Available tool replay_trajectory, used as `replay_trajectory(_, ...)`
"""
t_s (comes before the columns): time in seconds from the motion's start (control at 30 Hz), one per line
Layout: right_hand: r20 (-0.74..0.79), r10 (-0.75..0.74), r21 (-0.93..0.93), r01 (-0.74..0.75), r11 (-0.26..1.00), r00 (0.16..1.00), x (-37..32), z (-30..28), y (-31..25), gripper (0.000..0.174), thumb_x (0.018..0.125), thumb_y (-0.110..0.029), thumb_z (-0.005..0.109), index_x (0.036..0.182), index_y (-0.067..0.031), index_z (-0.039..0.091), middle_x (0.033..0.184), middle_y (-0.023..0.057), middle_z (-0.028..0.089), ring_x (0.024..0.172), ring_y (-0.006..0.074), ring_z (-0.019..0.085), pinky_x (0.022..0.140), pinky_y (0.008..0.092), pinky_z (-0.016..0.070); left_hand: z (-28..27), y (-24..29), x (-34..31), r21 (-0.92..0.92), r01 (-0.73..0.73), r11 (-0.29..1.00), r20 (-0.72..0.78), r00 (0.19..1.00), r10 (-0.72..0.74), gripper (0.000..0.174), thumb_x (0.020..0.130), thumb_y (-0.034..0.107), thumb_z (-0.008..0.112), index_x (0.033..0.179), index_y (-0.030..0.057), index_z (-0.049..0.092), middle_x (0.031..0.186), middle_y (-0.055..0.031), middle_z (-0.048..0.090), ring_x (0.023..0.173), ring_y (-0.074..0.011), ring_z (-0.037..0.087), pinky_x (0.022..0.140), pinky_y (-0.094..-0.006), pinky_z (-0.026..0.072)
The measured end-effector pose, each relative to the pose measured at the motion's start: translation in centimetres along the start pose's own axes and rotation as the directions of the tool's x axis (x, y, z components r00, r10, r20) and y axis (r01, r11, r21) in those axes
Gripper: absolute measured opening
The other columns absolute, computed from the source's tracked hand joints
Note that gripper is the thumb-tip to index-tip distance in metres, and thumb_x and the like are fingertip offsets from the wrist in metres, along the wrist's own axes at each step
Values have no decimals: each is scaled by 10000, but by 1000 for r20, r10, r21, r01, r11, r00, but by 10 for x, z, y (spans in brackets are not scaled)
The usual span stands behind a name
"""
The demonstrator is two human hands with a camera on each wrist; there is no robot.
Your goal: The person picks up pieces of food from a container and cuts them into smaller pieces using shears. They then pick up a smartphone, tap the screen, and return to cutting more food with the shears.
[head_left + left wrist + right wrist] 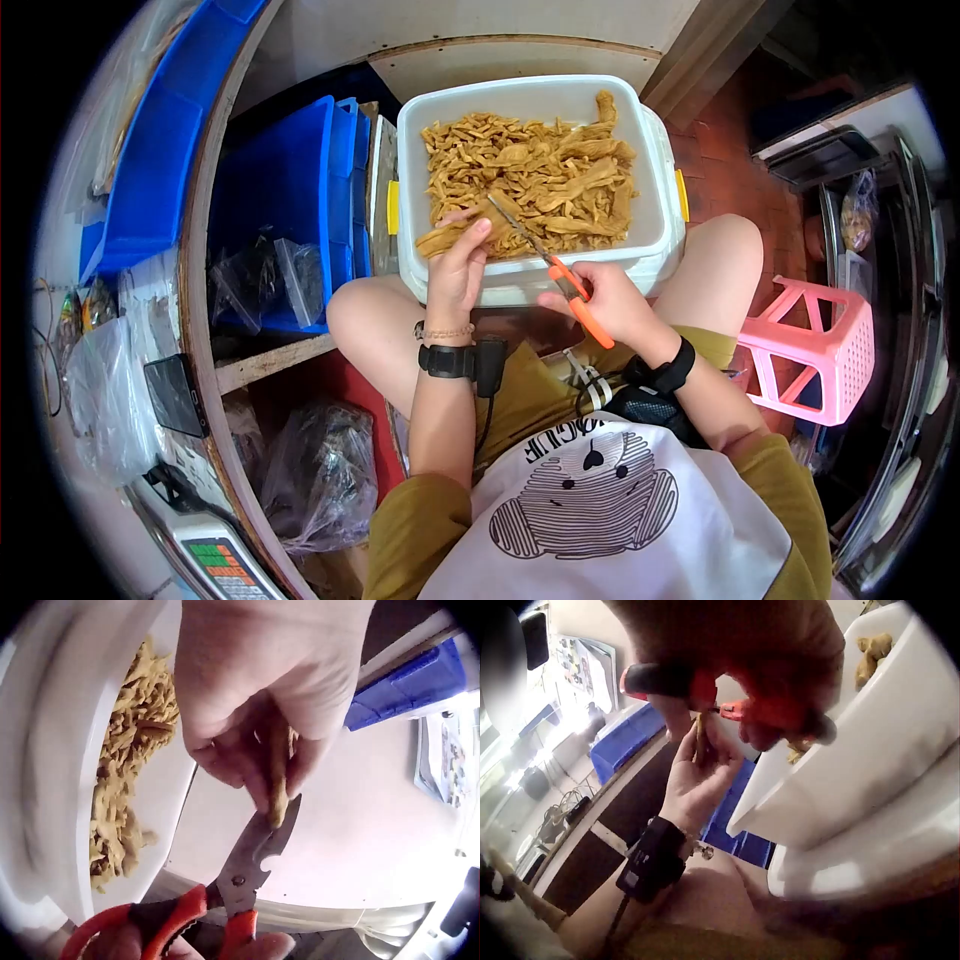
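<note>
In the head view my left hand (458, 275) pinches a flat yellow-brown strip (438, 240) between thumb and fingers over the near side of a white tub (500, 98). My right hand (622, 308) grips scissors (567, 281) with orange-and-black handles, blades pointing at the strip. From the left wrist, the parted blades (244, 859) straddle the strip's end (278, 806), close below the left fingertips. Inside the tub lies a heap of similar pieces (480, 150), shorter cut bits at the left and longer wrinkled strips (590, 185) at the right.
The tub stands in front of my knees, between my legs. Blue bins (290, 180) with plastic bags are on the left shelf. A pink stool (825, 350) stands at the right. A scale (220, 555) and a phone (177, 395) are at the lower left.
</note>
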State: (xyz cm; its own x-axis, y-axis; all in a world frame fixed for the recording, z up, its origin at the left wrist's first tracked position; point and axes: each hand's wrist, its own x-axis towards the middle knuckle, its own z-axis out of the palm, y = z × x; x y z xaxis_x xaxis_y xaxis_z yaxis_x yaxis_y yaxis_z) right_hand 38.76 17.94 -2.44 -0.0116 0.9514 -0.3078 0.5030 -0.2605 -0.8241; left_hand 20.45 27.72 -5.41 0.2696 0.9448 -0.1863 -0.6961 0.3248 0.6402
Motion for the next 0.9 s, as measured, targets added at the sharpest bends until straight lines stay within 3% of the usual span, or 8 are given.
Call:
replay_trajectory(0.07, 1, -8, 30, 8, 1000, 1000, 2, 1, 1, 440, 755, -380, 757, 819, 33, 617, 542, 4, 475, 509, 80, 402, 495, 258, 375, -3, -5, -1, 180, 65, 981, 129, 988, -89, 223, 821, -34, 637, 1013, 26, 543, 1025, -82, 595, 943, -171, 587, 837, -311, 494)
replay_trajectory(0.13, -147, -114, 3, 116, 993, 982, 3, 2, 0, 585, 714, -523, 732, 642, 28, 549, 550, 123, 497, 537, 188, 481, 546, 330, 418, 5, -10, -3, 157, 86, 984, 91, 991, -101, 229, 817, -34, 643, 1016, 22, 544, 1029, -86, 598, 939, -171, 590, 840, -311, 495)
replay_trajectory(0.17, -148, -113, 2, 114, 993, 983, 4, -1, -1, 585, 714, -523, 732, 642, 28, 549, 550, 123, 497, 537, 188, 481, 546, 330, 418, 8, -11, -4, 133, 106, 985, 55, 992, -114, 236, 813, -34, 648, 1019, 18, 546, 1033, -90, 601, 936, -172, 593, 843, -311, 496)
replay_trajectory(0.23, -32, 90, 42, -89, 995, 995, 4, -8, -1, 581, 712, -521, 733, 639, 25, 549, 563, 124, 506, 546, 183, 488, 561, 325, 428, 7, -13, 0, 137, 115, 984, 30, 992, -120, 258, 815, -26, 651, 1045, 28, 547, 1045, -86, 599, 944, -177, 596, 841, -311, 498)
replay_trajectory(0.33, 1, 189, -10, -189, 982, 982, 7, -12, 0, 574, 697, -512, 749, 639, 26, 555, 579, 126, 513, 554, 177, 483, 574, 320, 435, -4, -15, 9, 59, 100, 993, -98, 991, -94, 264, 829, -3, 637, 1071, 41, 542, 1042, -85, 604, 986, -210, 584, 885, -340, 490)
replay_trajectory(0.4, -8, 161, -37, -161, 986, 987, 4, -14, -6, 585, 698, -529, 738, 652, 25, 558, 591, 136, 525, 558, 201, 500, 577, 331, 436, -9, -14, 12, -166, 37, 985, -111, 992, -56, 259, 848, 39, 634, 1089, 34, 539, 1054, -99, 612, 990, -230, 588, 906, -347, 485)
replay_trajectory(0.63, 28, 16, -289, -7, 957, 999, -2, -12, -10, 666, 718, -638, 638, 733, 23, 561, 687, 217, 593, 685, 388, 588, 630, 416, 459, -11, -9, 10, -218, -23, 976, -115, 993, -3, 316, 877, 93, 621, 1174, 39, 527, 1126, -69, 603, 1027, -177, 576, 931, -337, 459)
replay_trajectory(0.9, 59, 70, -197, -57, 979, 996, 4, -8, -10, 674, 750, -641, 604, 814, 29, 580, 753, 218, 607, 755, 374, 608, 666, 412, 467, 1, -22, 3, -8, 74, 997, -104, 992, -75, 324, 861, 85, 649, 1165, 83, 535, 1048, -20, 602, 883, -121, 563, 715, -259, 447)
